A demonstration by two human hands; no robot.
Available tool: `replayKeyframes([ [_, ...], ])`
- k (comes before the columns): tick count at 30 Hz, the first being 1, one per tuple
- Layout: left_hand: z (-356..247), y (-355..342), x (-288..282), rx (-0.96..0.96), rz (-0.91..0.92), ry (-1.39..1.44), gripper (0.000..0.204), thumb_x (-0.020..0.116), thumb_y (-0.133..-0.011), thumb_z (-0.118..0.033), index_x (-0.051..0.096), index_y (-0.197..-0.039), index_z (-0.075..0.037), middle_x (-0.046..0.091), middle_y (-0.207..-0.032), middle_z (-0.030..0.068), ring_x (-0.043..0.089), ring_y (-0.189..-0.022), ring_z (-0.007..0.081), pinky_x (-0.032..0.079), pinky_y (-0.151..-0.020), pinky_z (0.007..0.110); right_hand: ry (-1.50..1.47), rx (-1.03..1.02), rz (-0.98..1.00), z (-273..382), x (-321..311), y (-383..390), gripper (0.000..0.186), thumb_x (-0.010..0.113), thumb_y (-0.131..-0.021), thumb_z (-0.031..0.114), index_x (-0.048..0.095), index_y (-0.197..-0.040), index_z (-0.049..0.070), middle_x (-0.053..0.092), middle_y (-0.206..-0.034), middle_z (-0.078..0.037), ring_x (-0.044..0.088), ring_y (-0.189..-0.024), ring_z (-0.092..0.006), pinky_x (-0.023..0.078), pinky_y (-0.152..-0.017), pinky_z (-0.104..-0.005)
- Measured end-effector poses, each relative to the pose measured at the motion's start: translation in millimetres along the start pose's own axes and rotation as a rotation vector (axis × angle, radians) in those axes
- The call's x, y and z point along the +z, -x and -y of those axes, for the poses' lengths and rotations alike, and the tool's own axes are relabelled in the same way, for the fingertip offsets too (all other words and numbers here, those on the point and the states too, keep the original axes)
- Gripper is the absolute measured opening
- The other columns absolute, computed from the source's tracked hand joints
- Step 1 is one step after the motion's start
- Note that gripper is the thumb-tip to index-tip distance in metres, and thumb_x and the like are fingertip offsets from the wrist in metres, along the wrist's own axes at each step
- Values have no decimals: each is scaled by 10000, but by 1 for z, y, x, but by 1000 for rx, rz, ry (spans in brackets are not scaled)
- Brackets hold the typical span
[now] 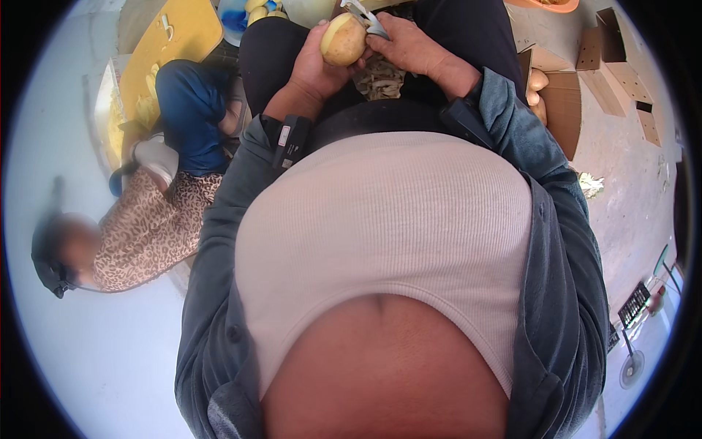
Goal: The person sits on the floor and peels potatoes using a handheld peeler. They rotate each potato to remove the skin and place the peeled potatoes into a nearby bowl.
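At the top of the head view, my left hand (311,72) is closed around a potato (346,47). Most of its brown skin is on, and one pale peeled strip runs down its left side. My right hand (412,45) grips a peeler (376,26) with a light grey handle, close against the potato's upper right side. Some of the left fingers are hidden behind the potato. Below both hands, between my dark-trousered legs, lies a heap of potato peelings (382,82).
Peeled potatoes (257,12) lie beside a blue container (233,19) at upper left. A co-worker (157,219) sits left, near a yellow board (175,44). At right, a cardboard box (563,110) holds unpeeled potatoes (537,79); an orange basin (553,6) stands beyond.
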State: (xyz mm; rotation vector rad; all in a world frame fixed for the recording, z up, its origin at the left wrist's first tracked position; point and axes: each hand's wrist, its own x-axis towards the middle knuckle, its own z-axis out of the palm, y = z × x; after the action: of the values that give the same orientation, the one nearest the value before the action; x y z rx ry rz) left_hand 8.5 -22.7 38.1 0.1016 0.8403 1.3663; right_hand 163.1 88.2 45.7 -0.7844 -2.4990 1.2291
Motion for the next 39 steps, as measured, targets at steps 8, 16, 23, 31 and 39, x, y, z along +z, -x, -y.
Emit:
replayKeyframes([
  [8,-1,0,2,0,-15,-6,521,371,-953,-466,492,-1259,-61,575,-1168,139,561,-1012,317,463,-829,377,6,-7,3,1,-1,-2,404,591,-855,282,538,-1063,-60,609,-1014,-266,580,-998,-410,463,-861,-437],
  [16,-6,1,2,-6,-22,-16,519,377,-951,-470,492,-1262,-72,577,-1173,132,561,-1021,320,460,-832,374,6,-29,-9,0,0,-5,376,593,-859,273,541,-1052,-45,619,-986,-254,588,-980,-406,466,-847,-434],
  [23,-12,4,0,-9,-15,-12,519,381,-951,-469,488,-1266,-71,572,-1180,131,559,-1022,322,461,-836,380,37,-34,-11,10,0,-8,369,587,-858,272,542,-1042,-45,621,-980,-255,590,-977,-408,468,-843,-436],
  [31,-18,12,-2,-2,-19,-12,519,392,-947,-471,486,-1270,-75,572,-1180,128,559,-1025,318,458,-835,379,14,-20,2,22,1,-9,382,586,-852,264,548,-1057,-56,626,-985,-258,595,-976,-406,471,-848,-438],
  [39,-22,19,-2,5,-25,-30,531,401,-940,-485,485,-1273,-79,571,-1183,127,560,-1025,313,456,-831,373,22,-41,-7,27,5,-10,390,584,-852,269,547,-1064,-56,624,-985,-258,595,-974,-404,472,-847,-433],
])
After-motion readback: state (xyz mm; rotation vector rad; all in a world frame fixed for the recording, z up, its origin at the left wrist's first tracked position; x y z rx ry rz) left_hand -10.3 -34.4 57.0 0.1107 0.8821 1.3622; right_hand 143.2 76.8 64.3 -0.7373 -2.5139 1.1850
